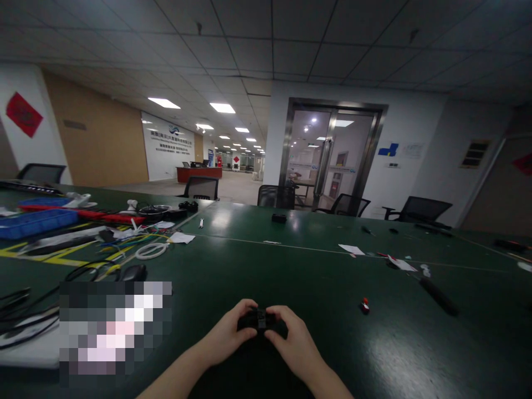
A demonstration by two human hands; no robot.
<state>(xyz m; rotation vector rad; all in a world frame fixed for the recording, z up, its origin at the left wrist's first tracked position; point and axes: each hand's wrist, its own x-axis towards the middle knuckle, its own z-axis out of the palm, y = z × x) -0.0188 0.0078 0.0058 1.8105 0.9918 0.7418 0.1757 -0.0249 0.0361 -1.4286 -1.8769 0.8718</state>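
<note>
Between my two hands is a small black block-like part (261, 320) with a raised lighter middle, low over the near part of the green table (233, 277). My left hand (233, 330) grips its left end between thumb and fingers. On the other end, my right hand (290, 335) closes in the same way. The fingers cover both ends, and the part's exact kind is too dark to make out. A small red and white item (364, 306) lies to the right of my right hand.
On the left are a blue tray (39, 223), tangled cables, a coiled white cable (151, 251) and a black mouse (133, 272). A black-handled tool (438, 296) lies right. Farther off are a black box (279, 218), a wrench (201, 223) and paper (351, 249). Chairs line the far edge.
</note>
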